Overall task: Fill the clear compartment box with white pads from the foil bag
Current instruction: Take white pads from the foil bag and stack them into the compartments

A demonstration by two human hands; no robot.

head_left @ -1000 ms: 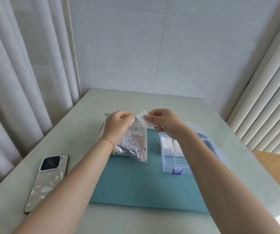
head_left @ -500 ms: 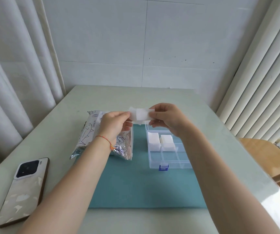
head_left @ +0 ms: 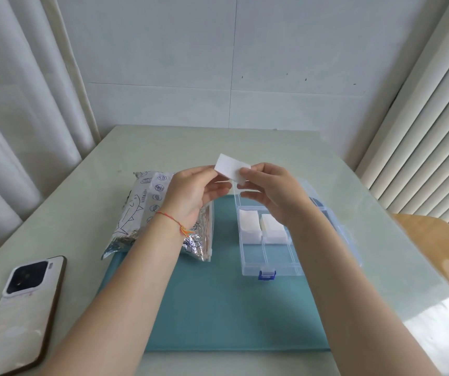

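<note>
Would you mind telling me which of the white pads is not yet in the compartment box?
The white pad held up between the left hand and right hand; the other two stacks sit in neighbouring compartments of the clear compartment box.

Under the two grips holding the white pad [head_left: 232, 168], the clear compartment box [head_left: 269, 256] stands open; its front compartments are free. The foil bag [head_left: 147, 210] lies left, below the left grip [head_left: 194, 195].
</note>
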